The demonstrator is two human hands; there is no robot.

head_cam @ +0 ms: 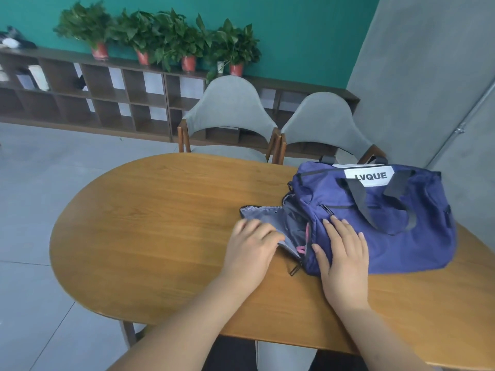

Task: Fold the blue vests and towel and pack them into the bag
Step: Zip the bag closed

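A blue duffel bag point(396, 231) with black handles and a white LVQUE label lies on the right of the wooden table point(150, 220). Its left end is unzipped, and the grey-lined end flap point(263, 214) lies spread out on the tabletop. Something pink shows in the opening. My left hand point(250, 249) rests on the flap, its fingertips curled over the flap's edge. My right hand point(341, 249) lies flat with straight fingers on the bag's side, just right of the opening. No vests or towel are visible outside the bag.
Two grey chairs point(230, 113) stand at the table's far side, the right one point(325, 121) just behind the bag. A low shelf unit point(112, 95) with potted plants point(166, 38) runs along the teal wall. A grey wall point(428, 76) stands at the right.
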